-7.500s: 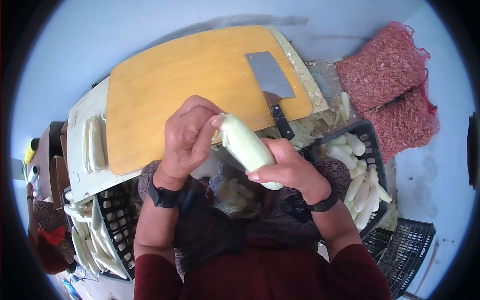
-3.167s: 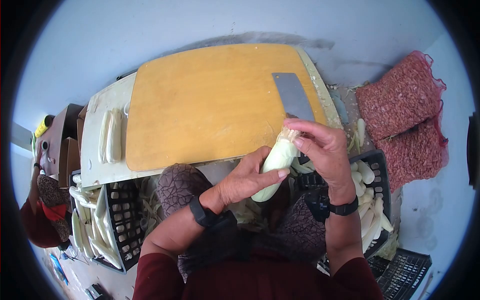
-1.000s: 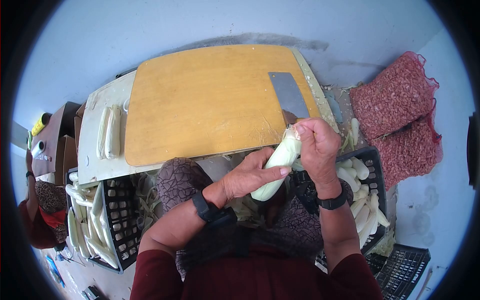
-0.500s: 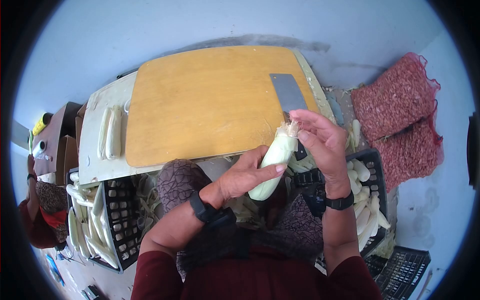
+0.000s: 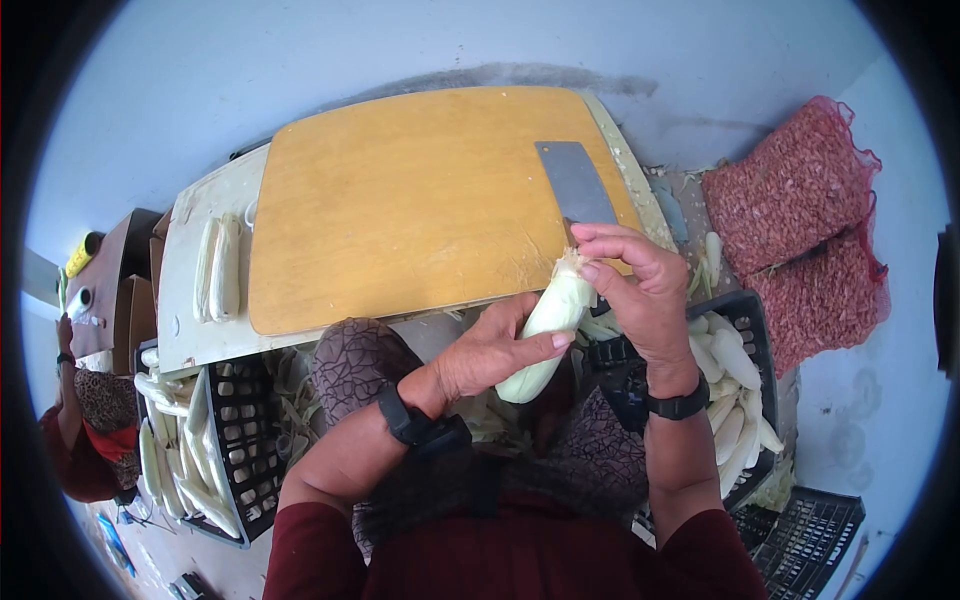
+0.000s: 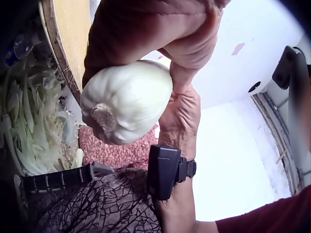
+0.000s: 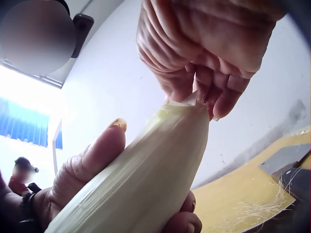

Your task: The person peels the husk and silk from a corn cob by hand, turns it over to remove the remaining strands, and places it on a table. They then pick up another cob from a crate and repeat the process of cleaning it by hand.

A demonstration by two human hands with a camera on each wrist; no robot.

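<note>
A plump ear of corn (image 5: 565, 305) in pale green husk is held up in front of the board, tilted with its silk end up and away. My left hand (image 5: 485, 352) grips its lower body, thumb along the near side. At the frayed tip, my right hand (image 5: 645, 300) pinches the husk edge between thumb and fingers. In the left wrist view the round cut stalk end of the corn (image 6: 103, 116) faces the camera. The right wrist view has my right hand (image 7: 209, 48) bent over the torn top of the husk (image 7: 180, 111).
A cleaver (image 5: 578, 185) lies on the yellow cutting board (image 5: 400, 210), its handle behind my right hand. Husked ears (image 5: 228, 270) lie left. Black crates (image 5: 240, 440) of corn flank my knees. Red mesh sacks (image 5: 790, 190) stand right; another person (image 5: 85, 420) is far left.
Earlier my right hand held the corn and my left hand worked its tip; the hands have since swapped. Lately my right fist at the tip opened, then closed in on the husk again.
</note>
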